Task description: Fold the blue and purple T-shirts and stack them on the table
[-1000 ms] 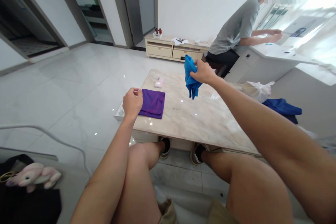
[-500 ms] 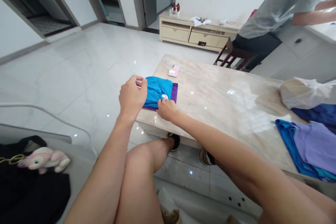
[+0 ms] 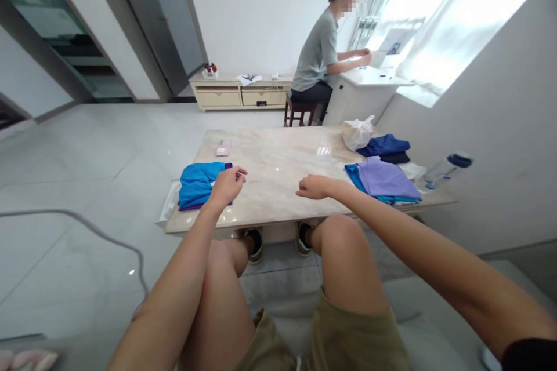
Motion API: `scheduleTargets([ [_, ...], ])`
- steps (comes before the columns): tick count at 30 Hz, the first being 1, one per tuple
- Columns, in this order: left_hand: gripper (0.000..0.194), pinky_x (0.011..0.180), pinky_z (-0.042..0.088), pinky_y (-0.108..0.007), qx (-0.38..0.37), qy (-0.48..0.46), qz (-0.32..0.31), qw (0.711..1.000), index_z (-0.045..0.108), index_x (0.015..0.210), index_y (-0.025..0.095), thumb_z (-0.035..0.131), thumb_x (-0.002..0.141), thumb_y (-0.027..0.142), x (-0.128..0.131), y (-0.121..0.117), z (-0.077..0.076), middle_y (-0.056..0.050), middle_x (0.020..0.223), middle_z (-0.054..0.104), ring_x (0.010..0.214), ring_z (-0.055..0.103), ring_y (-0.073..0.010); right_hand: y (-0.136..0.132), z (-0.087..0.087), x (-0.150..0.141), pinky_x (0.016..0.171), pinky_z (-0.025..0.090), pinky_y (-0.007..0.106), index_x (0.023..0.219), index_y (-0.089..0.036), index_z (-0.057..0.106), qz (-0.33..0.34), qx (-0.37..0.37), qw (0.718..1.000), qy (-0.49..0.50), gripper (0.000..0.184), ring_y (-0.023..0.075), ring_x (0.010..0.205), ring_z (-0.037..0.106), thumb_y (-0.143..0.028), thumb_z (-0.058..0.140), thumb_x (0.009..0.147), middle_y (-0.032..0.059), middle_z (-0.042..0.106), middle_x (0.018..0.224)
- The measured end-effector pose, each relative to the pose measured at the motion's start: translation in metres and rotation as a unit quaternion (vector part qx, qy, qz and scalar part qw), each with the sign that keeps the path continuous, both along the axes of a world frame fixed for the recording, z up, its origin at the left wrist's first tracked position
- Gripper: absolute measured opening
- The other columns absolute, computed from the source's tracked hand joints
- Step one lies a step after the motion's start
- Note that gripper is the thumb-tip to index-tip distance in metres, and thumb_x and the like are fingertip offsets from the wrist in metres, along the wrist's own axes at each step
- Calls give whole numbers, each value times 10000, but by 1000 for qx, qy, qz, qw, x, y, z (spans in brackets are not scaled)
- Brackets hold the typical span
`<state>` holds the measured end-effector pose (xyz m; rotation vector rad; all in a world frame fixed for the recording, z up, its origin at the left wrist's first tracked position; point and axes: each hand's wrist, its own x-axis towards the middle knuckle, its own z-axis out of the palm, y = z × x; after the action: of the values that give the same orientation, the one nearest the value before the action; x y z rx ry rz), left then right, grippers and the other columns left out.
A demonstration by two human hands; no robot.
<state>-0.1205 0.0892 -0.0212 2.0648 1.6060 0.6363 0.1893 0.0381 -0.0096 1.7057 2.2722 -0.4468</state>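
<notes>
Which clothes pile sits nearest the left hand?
The bright blue folded garment on a purple cloth, beside the left hand; the lilac folded garment and navy pile lie across the pale marble table.

Glossy white tile floor (image 3: 87, 145) around a marble-topped low table (image 3: 278, 153), cream drawer cabinet (image 3: 237, 93) against the white wall (image 3: 256, 11) beyond it, grey door (image 3: 152, 17) farther left, bright curtained window (image 3: 448, 11) to its right
</notes>
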Motion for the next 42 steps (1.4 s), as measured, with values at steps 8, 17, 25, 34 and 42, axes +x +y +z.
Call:
scheduleTargets([
  [8, 288, 765, 544, -326, -38, 81, -164, 982, 784, 1080, 216, 595, 930, 373, 112, 1, -3, -89, 964, 843, 857, 780, -267, -80, -43, 186, 1006, 527, 326, 1251, -112, 835, -267, 6, 963, -40, 351, 331, 1245, 736, -239, 622, 1002, 214, 795, 1308],
  [17, 331, 735, 490, -328, -18, 220, -219, 950, 789, 1135, 271, 541, 1004, 446, 185, -21, 13, -84, 1141, 842, 1008, 766, -308, -83, -89, 255, 1135, 457, 436, 1488, -62, 629, -467, 183, 864, -31, 592, 389, 1408, 553, -458, 617, 1047, 270, 607, 1521],
  [25, 362, 746, 505, -338, -19, 215, -233, 948, 800, 1121, 284, 550, 985, 507, 201, 14, 1, -68, 1102, 846, 968, 770, -304, -72, -126, 252, 1104, 423, 454, 1327, -188, 797, -507, 264, 820, -16, 408, 364, 1355, 516, -414, 644, 1024, 195, 693, 1408],
  [34, 304, 829, 539, -348, -21, 184, -211, 960, 815, 1140, 252, 571, 1027, 393, 184, -3, 4, -107, 1148, 841, 1060, 772, -308, -54, -64, 244, 1024, 484, 478, 1273, -141, 842, -554, 345, 755, 64, 450, 365, 1153, 707, -355, 520, 1041, 256, 794, 1225],
  [42, 335, 977, 578, -406, 48, 88, -107, 989, 690, 1350, 224, 619, 1056, 367, 149, -19, 7, -128, 1269, 782, 1167, 743, -304, 34, 51, 122, 945, 512, 416, 1188, -180, 763, -328, 603, 670, 285, 442, 316, 1055, 706, -454, 422, 1122, 156, 783, 1068],
])
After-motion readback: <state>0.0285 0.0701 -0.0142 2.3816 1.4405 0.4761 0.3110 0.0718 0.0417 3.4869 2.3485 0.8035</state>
